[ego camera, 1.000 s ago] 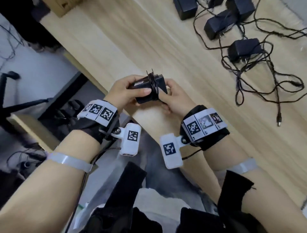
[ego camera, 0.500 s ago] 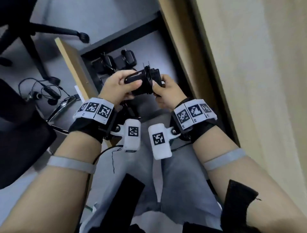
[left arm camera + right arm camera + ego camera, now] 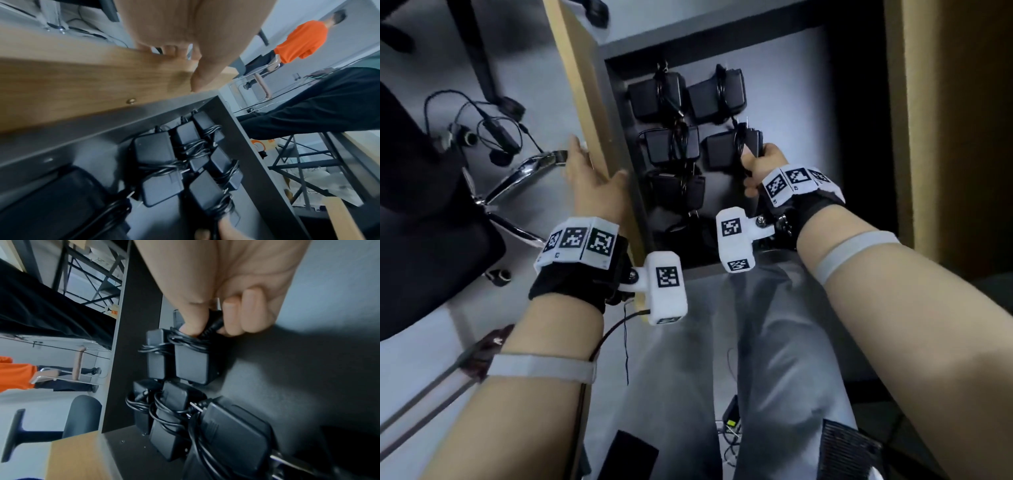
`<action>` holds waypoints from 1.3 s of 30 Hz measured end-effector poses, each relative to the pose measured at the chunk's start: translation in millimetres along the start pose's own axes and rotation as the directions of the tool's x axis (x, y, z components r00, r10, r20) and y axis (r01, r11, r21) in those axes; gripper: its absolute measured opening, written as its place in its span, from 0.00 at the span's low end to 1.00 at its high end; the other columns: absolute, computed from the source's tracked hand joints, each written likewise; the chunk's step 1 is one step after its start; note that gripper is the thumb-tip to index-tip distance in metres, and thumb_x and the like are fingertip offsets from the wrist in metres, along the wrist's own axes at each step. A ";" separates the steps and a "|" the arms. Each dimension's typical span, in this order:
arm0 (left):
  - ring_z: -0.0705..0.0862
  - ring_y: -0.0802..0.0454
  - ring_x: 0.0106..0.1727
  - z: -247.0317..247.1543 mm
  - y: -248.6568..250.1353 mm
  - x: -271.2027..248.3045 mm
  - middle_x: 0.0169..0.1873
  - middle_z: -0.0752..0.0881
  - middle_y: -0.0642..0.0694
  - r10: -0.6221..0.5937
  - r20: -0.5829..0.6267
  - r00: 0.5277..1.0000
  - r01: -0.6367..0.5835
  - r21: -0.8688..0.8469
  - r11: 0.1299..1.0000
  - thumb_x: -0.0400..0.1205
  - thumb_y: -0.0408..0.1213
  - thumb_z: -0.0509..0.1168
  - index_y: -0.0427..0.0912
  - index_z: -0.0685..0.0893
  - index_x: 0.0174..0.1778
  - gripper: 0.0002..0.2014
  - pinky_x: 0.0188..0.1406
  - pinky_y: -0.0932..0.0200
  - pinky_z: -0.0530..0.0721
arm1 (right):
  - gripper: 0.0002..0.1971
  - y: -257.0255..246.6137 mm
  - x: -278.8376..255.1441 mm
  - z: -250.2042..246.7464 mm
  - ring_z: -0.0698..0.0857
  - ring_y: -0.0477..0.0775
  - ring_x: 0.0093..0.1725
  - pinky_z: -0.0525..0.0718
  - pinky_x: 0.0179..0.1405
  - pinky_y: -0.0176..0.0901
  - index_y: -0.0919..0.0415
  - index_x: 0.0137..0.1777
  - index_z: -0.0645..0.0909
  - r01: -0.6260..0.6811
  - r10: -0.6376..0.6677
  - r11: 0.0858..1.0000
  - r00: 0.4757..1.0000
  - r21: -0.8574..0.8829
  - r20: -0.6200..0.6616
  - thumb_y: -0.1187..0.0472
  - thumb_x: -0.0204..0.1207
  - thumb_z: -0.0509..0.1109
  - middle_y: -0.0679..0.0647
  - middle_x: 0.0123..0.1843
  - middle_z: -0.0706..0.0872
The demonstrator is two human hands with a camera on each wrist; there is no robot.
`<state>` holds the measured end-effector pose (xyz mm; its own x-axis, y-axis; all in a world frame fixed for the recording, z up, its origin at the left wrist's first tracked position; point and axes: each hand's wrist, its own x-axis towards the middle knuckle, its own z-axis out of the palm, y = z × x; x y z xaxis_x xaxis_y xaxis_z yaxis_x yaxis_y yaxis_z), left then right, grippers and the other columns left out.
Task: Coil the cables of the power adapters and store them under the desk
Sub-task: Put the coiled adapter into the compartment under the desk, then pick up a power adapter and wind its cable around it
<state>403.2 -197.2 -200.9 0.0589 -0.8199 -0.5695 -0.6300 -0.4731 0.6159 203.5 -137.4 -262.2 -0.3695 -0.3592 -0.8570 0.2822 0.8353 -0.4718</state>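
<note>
I'm gripping the black cable-wrapped power adapter (image 3: 726,150) in my right hand (image 3: 762,168), setting it beside the stacked black adapters (image 3: 657,96) on the dark under-desk shelf (image 3: 784,102). My left hand (image 3: 594,178) is clasping the wooden side panel (image 3: 585,85). Letting go carelessly, I'm risking the coil springing loose.

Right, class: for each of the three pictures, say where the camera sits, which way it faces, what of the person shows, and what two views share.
Head: worn on the head, facing down into the shelf under the desk; both forearms, left hand and right hand show.
Left wrist: looks along the left hand gripping the wooden panel.
Right wrist: looks along the right hand holding a coiled adapter.
Shared: both wrist views show the stored adapters.
</note>
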 end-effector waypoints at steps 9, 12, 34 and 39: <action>0.66 0.46 0.77 -0.2 1.6 -10.0 0.77 0.66 0.40 0.059 0.069 0.996 -0.059 0.002 0.998 0.72 0.31 0.60 0.42 0.57 0.80 0.38 0.77 0.44 0.66 | 0.18 -1.8 2.8 17.0 0.79 0.57 0.37 0.81 0.51 0.57 0.56 0.60 0.60 0.023 -0.036 0.994 0.992 -0.110 -0.120 0.52 0.78 0.63 0.52 0.37 0.76; 0.66 0.64 0.69 -2.9 19.8 -19.2 0.75 0.64 0.52 -0.034 0.032 0.999 0.038 -0.151 0.988 0.79 0.26 0.62 0.41 0.49 0.82 0.38 0.74 0.58 0.70 | 0.30 -8.6 -15.5 5.8 0.82 0.62 0.55 0.79 0.63 0.62 0.58 0.71 0.58 -0.024 0.003 0.989 0.990 -0.147 -0.143 0.50 0.75 0.67 0.54 0.55 0.78; 0.78 0.59 0.25 200.3 260.7 -266.7 0.28 0.86 0.54 0.284 0.801 0.526 -0.172 -0.227 0.959 0.81 0.25 0.59 0.48 0.81 0.46 0.12 0.27 0.64 0.72 | 0.12 13.8 -256.1 -326.9 0.77 0.49 0.29 0.73 0.27 0.40 0.51 0.39 0.76 0.407 -0.259 0.855 0.872 0.320 -0.416 0.70 0.77 0.62 0.51 0.34 0.78; 0.79 0.61 0.27 286.8 288.9 -347.0 0.31 0.85 0.54 0.299 0.887 0.351 -0.331 -0.181 0.926 0.81 0.26 0.59 0.49 0.80 0.45 0.11 0.30 0.67 0.73 | 0.11 68.2 -261.1 -427.7 0.78 0.49 0.41 0.78 0.48 0.43 0.55 0.50 0.80 0.399 -0.206 0.912 0.641 0.092 -0.739 0.70 0.74 0.63 0.51 0.43 0.79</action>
<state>-21.3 43.1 18.5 -0.8547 -0.1428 -0.4991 -0.4630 -0.2247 0.8574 -59.4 191.4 18.1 -0.9495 -0.0943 -0.2991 0.1916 0.5807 -0.7913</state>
